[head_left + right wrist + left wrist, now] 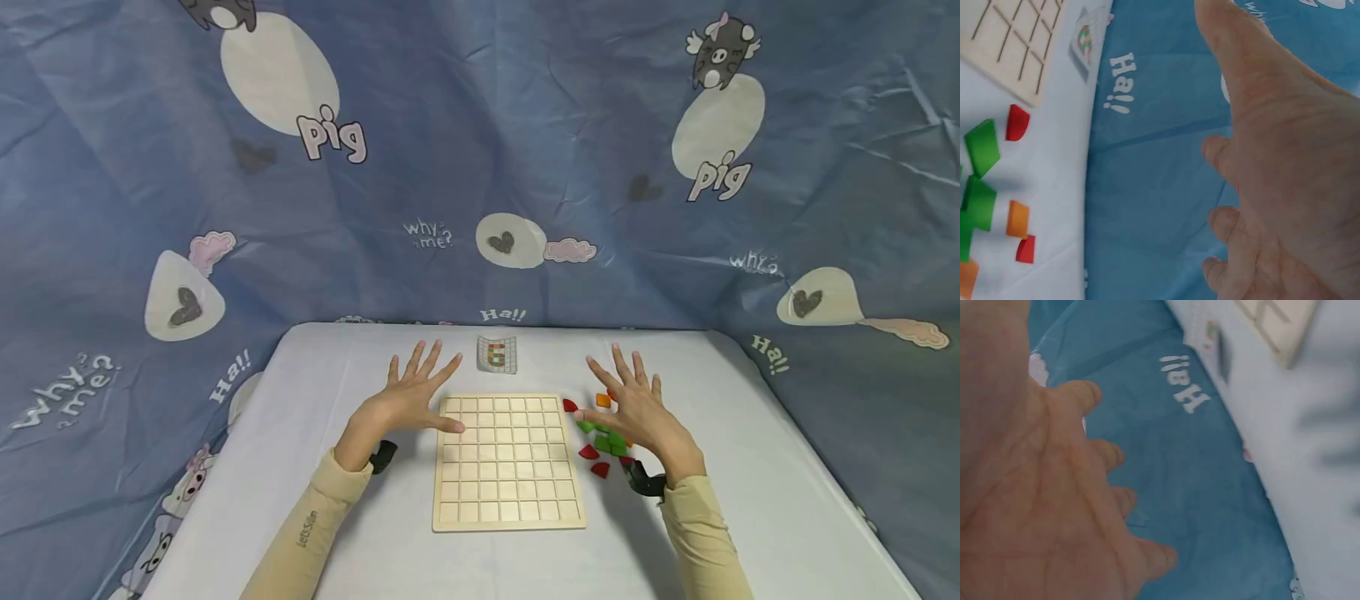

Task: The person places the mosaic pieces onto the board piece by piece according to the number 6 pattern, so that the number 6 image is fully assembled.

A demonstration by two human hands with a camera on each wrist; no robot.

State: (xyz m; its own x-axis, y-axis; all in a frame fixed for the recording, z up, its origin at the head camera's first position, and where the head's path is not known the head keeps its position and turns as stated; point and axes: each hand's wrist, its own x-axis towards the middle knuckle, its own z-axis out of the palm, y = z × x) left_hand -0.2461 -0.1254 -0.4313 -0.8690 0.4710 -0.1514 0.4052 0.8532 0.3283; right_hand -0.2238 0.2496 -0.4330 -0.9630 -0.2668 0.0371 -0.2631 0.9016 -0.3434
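Noted left hand (408, 402) and right hand (641, 412) splayed wide, gripping nothing, at ten and two o'clock of grid board (507, 462). Loose coloured pieces (602, 443) between two and three, likely for easy right-side reach; pattern card (497, 355) at twelve, probably for unobstructed viewing.

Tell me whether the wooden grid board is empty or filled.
Empty, as far as it shows: the visible squares of the wooden grid board are bare, and the coloured pieces lie beside it. The left hand hides part.
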